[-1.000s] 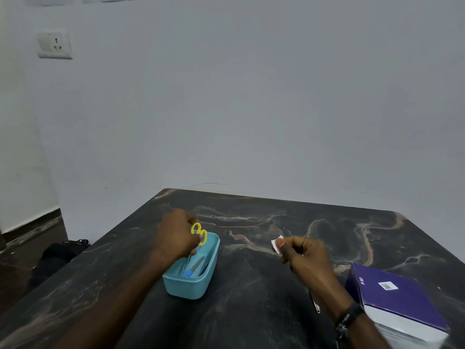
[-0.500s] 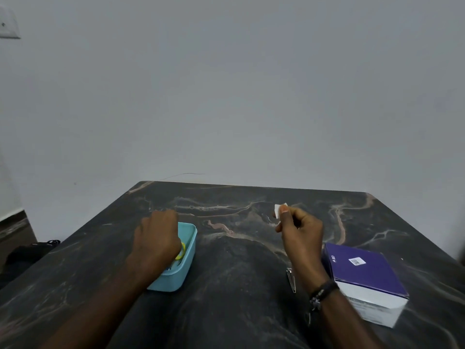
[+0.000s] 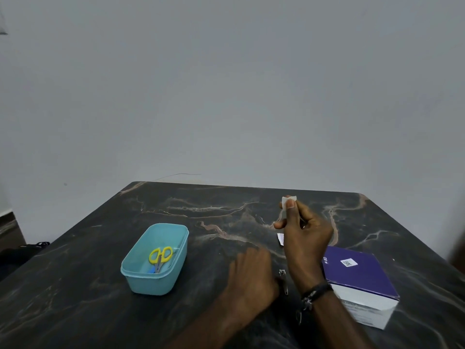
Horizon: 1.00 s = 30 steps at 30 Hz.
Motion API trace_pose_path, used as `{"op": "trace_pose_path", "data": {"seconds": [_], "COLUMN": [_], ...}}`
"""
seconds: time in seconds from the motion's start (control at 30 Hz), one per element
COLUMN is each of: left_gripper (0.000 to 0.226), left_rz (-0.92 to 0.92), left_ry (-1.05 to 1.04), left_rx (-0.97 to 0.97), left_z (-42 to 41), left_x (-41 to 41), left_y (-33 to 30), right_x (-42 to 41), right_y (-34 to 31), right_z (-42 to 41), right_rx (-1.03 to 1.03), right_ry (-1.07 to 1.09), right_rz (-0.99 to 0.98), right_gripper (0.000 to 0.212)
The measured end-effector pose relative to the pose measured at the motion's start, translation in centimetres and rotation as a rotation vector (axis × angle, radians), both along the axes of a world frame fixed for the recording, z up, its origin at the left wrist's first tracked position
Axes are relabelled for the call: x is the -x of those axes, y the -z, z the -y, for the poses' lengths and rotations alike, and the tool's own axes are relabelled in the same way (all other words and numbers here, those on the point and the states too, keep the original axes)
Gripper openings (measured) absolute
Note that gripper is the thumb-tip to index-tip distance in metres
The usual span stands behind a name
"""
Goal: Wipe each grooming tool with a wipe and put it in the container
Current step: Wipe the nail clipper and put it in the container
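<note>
A teal container point(image 3: 141, 278) stands on the dark marble table point(image 3: 88, 298), left of centre. Inside it lie yellow-handled scissors point(image 3: 161, 255) and a blue-tipped tool point(image 3: 151, 270). My left hand point(image 3: 251, 273) rests low on the table to the container's right, knuckles up, its fingertips at a small metal grooming tool point(image 3: 283, 275); whether it grips the tool is hidden. My right hand point(image 3: 304, 235) is raised just behind, pinching a small white wipe point(image 3: 289, 199) between thumb and fingers.
A purple-and-white box point(image 3: 359, 280) sits at the right near the table's front edge. A small white scrap point(image 3: 280, 239) lies on the table by my right hand. A plain wall rises behind the table's far edge.
My left hand let go of the yellow scissors in the container and moved right to the metal tool. My right hand has kept the wipe raised.
</note>
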<state>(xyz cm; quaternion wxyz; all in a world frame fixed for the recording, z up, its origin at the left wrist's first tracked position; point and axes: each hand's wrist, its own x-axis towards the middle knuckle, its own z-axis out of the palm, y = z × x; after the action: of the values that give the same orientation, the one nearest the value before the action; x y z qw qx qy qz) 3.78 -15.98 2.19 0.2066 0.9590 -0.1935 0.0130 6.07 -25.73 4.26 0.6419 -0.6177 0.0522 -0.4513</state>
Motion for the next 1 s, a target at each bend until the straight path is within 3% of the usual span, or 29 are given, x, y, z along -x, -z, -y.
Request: {"op": "trace_pose_path", "data": {"seconds": [0.43, 0.63, 0.87, 1.0], "left_gripper": [0.012, 0.024, 0.017, 0.018], "left_rz": [-0.102, -0.208, -0.411, -0.432], "left_ry": [0.049, 0.071, -0.039, -0.09], "left_rx": [0.133, 0.278, 0.927, 1.133], "left_z": [2.0, -0.2, -4.1, -5.0], "left_x": [-1.4, -3.7, -5.5, -5.6], "left_y": [0.0, 1.0, 1.1, 1.3], "right_x": [0.1, 0.0, 0.0, -0.4], "right_y": [-0.1, 0.1, 0.4, 0.9], "right_z": [0.1, -0.1, -0.4, -0.6], "right_rx": [-0.028, -0.036, 0.023, 0.074], "right_ry": [-0.042, -0.057, -0.094, -0.158], "right_rz": [0.007, -0.037, -0.106, -0.211], "right_gripper": [0.023, 0.018, 0.015, 0.01]}}
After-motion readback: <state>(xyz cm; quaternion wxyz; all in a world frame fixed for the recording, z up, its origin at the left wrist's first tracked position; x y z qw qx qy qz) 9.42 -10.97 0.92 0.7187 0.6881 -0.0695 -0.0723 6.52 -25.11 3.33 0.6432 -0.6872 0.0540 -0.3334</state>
